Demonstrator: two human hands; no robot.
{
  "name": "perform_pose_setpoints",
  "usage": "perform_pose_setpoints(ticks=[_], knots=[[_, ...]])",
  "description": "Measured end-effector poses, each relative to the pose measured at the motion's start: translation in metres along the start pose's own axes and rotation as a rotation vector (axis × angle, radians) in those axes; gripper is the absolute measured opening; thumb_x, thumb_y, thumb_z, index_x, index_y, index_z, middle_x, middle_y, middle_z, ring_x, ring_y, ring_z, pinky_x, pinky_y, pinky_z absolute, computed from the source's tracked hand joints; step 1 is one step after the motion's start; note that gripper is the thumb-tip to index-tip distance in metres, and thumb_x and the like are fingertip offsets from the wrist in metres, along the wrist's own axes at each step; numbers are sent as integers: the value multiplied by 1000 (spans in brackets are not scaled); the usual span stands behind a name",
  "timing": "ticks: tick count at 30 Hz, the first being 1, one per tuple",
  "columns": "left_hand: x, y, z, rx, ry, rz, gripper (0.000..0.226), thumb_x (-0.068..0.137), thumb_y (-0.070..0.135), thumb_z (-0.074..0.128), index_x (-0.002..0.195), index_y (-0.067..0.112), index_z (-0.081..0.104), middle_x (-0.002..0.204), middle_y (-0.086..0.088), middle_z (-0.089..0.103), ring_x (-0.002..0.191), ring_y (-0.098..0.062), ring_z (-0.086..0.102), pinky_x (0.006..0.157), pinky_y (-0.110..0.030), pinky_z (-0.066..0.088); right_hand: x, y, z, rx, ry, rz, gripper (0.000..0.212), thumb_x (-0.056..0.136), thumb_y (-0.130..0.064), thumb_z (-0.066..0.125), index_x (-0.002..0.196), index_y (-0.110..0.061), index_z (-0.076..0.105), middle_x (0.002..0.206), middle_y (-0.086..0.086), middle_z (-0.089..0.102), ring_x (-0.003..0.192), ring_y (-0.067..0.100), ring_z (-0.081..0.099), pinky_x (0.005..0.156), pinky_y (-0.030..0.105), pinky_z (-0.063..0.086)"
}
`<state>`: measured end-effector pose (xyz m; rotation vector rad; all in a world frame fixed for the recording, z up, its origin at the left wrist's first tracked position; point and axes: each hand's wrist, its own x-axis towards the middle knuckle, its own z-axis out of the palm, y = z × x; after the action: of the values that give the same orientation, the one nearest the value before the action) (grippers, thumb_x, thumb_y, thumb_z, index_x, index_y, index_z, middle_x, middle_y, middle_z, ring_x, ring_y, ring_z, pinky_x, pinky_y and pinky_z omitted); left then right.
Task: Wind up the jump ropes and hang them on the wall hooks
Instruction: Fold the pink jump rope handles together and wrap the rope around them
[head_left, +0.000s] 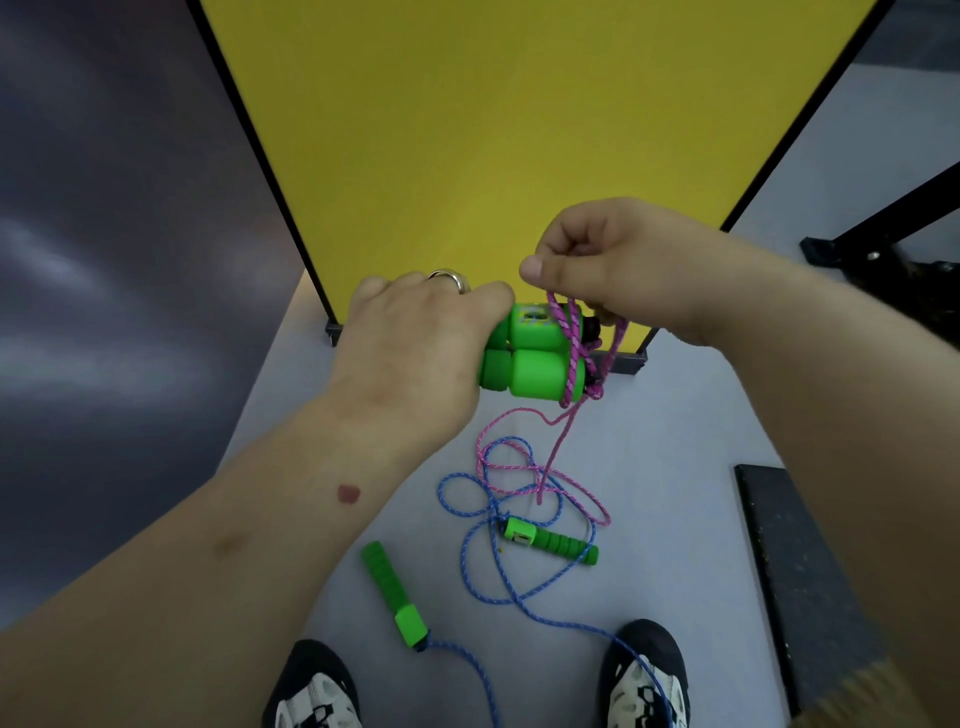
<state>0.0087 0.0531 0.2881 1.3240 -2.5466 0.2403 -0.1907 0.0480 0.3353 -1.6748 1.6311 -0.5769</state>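
Blue rope (511, 582) underfoot, yellow panel (519, 130) ahead — close.

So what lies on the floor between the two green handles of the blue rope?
Head view: only bare grey floor between ribbed handle and counter handle.

A yellow panel (519, 130) with a black frame stands upright on a pale grey floor (675, 441). A dark wall (104, 260) lies to its left. A black mat (800, 571) lies on the floor at right. Two black-and-white shoes (311, 691) (647, 675) rest at the bottom edge. A black metal stand (883, 234) sits at upper right.
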Motion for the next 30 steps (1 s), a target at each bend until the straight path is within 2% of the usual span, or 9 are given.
perform_pose_setpoints(ticks=[5,7,9,11,12,15,21,26,30], knots=[[1,1,-3,3,42,12,42,67,8,57,88,35,32,79,6,42,83,-32,55,68,-36,23,4,20,16,322,-12,103,38,92,-52,65,72,-20,58,55,-1,40,46,14,33,49,24,28],[1,0,-3,-5,39,-5,38,67,8,58,90,32,39,78,6,42,82,-33,55,68,-36,23,2,23,23,467,-47,167,41,96,-47,62,68,-20,52,51,-1,46,42,14,40,49,22,36],[2,-3,-4,-20,42,-39,37,67,8,59,95,30,48,78,5,43,80,-33,54,67,-36,23,-1,25,30,566,-60,237,33,101,-33,58,71,-19,56,62,3,59,56,18,56,61,28,51],[2,-5,-4,-25,49,-65,38,68,8,59,98,29,49,78,4,43,77,-32,50,66,-37,23,-7,31,36,423,-26,243,26,103,-12,51,81,-22,58,83,8,60,77,25,58,79,43,54],[2,-6,-3,-26,50,-76,39,68,8,60,99,30,49,78,4,43,75,-31,47,66,-37,22,-10,32,39,345,-1,242,29,102,-5,47,82,-24,55,84,7,57,75,24,58,78,41,54],[2,-8,1,-26,53,-114,39,68,8,61,98,29,49,78,4,43,72,-27,37,65,-37,22,-20,33,52,242,55,241,34,98,2,50,76,-23,50,69,4,50,55,18,48,50,23,43],[2,-10,3,-32,63,-171,42,68,5,59,89,32,35,79,2,45,73,-27,37,66,-37,24,-30,34,81,162,132,284,31,101,-24,44,76,-18,61,71,9,54,63,22,45,59,34,38],[3,-14,4,14,49,-203,41,69,6,58,89,32,35,80,1,44,78,-33,51,67,-38,25,-49,21,96,0,135,163,38,106,-37,38,88,-17,64,64,-6,52,53,7,46,50,22,35],[1,-14,8,34,8,-226,38,70,5,59,93,30,42,80,1,41,82,-34,54,69,-38,24,-60,9,96,-203,80,114,31,104,-34,39,85,-18,57,67,-2,52,66,23,51,57,34,39]])
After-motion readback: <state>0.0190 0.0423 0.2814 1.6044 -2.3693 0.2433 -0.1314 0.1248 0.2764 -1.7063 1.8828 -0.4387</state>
